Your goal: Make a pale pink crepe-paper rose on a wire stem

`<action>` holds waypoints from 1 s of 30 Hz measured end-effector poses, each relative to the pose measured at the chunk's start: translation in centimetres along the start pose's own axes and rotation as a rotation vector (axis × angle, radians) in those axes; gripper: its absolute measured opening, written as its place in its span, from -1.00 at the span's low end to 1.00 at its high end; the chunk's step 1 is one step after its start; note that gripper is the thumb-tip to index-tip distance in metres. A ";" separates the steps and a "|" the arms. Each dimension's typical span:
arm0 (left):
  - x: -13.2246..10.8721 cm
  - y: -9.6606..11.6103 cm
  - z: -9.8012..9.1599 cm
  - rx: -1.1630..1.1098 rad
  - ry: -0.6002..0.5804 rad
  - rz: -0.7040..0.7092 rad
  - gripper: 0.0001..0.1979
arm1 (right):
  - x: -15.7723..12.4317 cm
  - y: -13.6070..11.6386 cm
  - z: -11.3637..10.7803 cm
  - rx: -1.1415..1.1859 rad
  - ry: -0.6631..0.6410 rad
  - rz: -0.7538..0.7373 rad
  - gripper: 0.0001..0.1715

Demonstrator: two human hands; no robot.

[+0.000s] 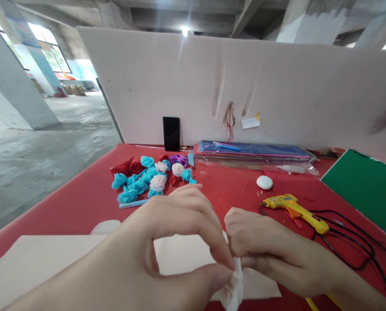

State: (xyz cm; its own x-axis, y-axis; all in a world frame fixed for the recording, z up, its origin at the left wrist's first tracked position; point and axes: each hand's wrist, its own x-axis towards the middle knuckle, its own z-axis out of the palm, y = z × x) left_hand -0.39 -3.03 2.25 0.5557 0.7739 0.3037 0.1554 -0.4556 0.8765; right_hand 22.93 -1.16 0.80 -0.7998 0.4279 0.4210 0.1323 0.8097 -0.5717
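A crinkled strip of white crepe paper (235,287) is held low in front of me, close to the table. My left hand (176,218) pinches it between thumb and index finger, with the other fingers loosely curled above. On the other side, my right hand (273,246) is closed, its thumb and bent fingers gripping the upper edge of the same strip. Part of the strip is hidden by the fingertips. Beneath the hands lies a large pale paper sheet (50,263) on the red tabletop (212,194).
Blue, pink, red and purple paper flowers (139,185) are heaped at the left. A yellow glue gun (296,211) with black cable lies right, near a white egg-shaped object (264,182). A phone (171,134) leans on the white panel (163,73). Plastic-wrapped sheets (261,150) lie behind; a green board (368,190) lies far right.
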 end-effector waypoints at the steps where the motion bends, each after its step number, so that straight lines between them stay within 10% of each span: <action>1: 0.0 0.0 0.0 0.008 -0.002 0.005 -0.85 | 0.0 0.0 0.0 0.004 -0.002 -0.001 -0.57; 30: -1.2 -0.5 0.2 0.236 0.083 -0.052 -0.80 | 0.0 0.0 0.0 0.038 0.011 -0.007 -0.49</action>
State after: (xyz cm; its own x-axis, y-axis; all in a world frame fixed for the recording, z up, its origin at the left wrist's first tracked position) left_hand -1.01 -3.81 1.38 0.4747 0.8281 0.2983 0.3737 -0.4965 0.7835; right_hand 22.96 -1.10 0.81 -0.7940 0.4272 0.4325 0.1044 0.7967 -0.5953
